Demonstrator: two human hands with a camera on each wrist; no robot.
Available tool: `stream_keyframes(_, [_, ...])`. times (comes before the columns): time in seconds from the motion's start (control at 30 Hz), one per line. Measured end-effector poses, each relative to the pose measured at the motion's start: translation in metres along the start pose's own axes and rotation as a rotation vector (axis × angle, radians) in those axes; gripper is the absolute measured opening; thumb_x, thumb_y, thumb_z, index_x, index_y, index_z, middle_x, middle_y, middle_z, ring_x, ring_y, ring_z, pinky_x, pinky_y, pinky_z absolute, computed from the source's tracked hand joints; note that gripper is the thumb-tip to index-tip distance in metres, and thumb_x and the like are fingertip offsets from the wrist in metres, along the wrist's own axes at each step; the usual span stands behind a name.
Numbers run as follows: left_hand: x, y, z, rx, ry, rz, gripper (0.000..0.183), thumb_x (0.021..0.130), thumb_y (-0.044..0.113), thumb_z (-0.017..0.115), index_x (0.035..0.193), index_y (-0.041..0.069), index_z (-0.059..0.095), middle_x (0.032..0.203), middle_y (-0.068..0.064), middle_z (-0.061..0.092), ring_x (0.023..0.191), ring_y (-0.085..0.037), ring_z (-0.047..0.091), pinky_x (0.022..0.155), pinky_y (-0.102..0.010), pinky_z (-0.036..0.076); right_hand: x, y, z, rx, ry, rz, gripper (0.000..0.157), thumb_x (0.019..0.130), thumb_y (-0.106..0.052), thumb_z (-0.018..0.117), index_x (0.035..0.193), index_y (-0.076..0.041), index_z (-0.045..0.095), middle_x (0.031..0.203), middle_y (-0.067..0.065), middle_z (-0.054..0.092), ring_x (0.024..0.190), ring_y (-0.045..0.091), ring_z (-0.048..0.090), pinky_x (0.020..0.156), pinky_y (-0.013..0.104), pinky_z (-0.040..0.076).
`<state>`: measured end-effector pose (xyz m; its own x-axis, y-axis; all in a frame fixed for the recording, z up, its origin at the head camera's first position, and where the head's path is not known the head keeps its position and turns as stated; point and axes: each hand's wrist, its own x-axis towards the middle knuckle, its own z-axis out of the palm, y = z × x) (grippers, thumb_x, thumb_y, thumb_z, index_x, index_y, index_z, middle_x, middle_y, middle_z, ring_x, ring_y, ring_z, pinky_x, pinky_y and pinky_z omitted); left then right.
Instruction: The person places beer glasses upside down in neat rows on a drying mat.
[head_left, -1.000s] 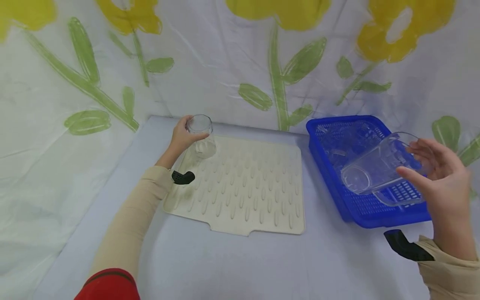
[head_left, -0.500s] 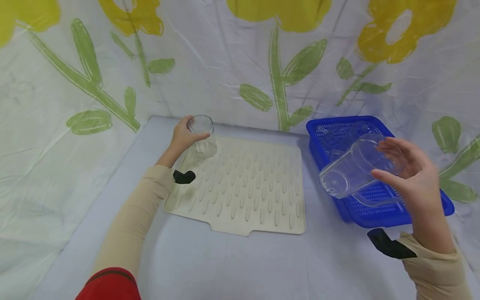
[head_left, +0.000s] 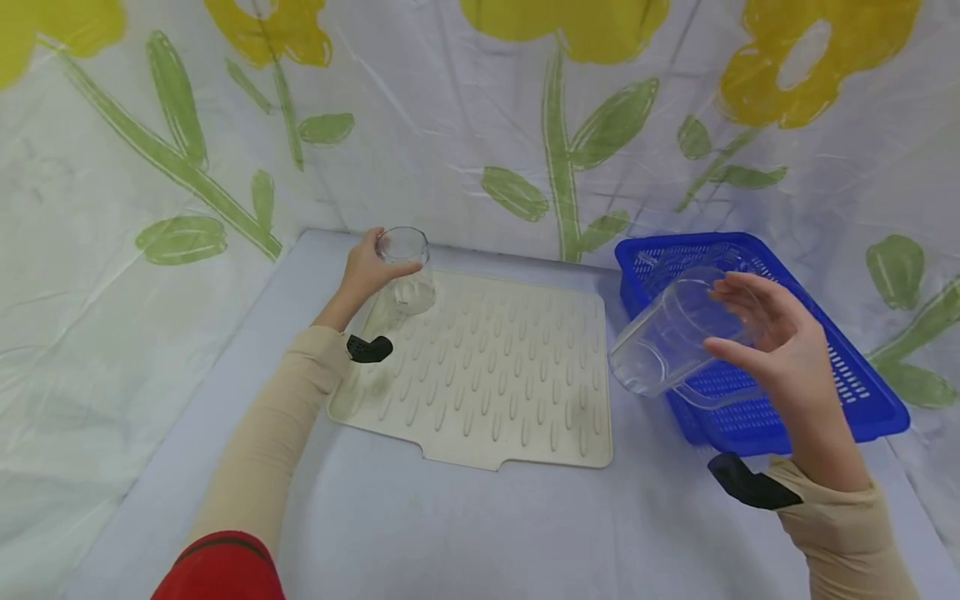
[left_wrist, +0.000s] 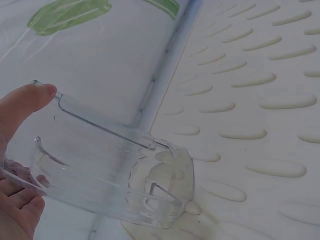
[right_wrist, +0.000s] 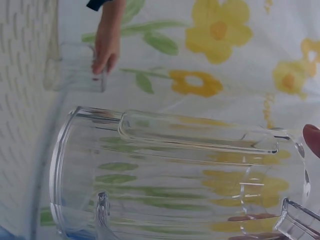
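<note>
At the far left corner of the cream drying mat (head_left: pixel 480 433), my left hand (head_left: pixel 369 271) grips a clear cup (head_left: pixel 411 292) near its rim. The cup stands upright with its base on the ridged mat; in the left wrist view its base (left_wrist: pixel 165 190) overlaps the mat's edge. My right hand (head_left: pixel 780 342) holds a clear pitcher (head_left: pixel 660 333) by its rim end, fingers on the far side and thumb on the near side. Tilted, the pitcher has its base pointing left and down, and its handle (head_left: pixel 712 396) hangs underneath. It overlaps the basket's left edge in the head view.
A blue plastic basket (head_left: pixel 873 417) stands to the right of the mat, with clear ware (head_left: pixel 720 258) at its back end. Behind the white table (head_left: pixel 525 533) hangs a flower-patterned sheet (head_left: pixel 420 125).
My right hand has moved left with the pitcher, from over the basket to its left edge beside the mat. The left hand and its cup have stayed in place.
</note>
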<state>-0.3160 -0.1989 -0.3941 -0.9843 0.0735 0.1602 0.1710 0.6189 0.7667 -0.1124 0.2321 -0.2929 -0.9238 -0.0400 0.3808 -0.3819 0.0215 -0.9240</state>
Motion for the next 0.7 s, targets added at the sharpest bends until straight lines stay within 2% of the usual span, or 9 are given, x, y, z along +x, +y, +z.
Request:
stream_keyframes(0.3, [-0.004,-0.001,0.001,-0.051,-0.021,-0.053,0.086,0.073,0.034,0.073,0.136,-0.002,0.028,0.132,-0.023,0.036,0.116,-0.036,0.037,0.091,-0.048,0.035,0.010,0.008,0.018,-0.130,-0.069,-0.001,0.059,0.073,0.018,0.062,0.127,0.001,0.045,0.118,0.008,0.052,0.110,0.015,0.044,0.095,0.018,0.031])
stream_keyframes(0.7, [-0.012,-0.006,0.010,-0.140,0.043,-0.013,0.085,0.077,0.032,0.070,0.139,0.000,0.022,0.136,-0.024,0.030,0.121,-0.037,0.033,0.094,-0.046,0.033,0.016,0.021,0.045,-0.083,-0.156,-0.032,0.060,0.071,0.013,0.068,0.125,0.004,0.045,0.116,0.009,0.052,0.108,0.015,0.047,0.092,0.020,0.035])
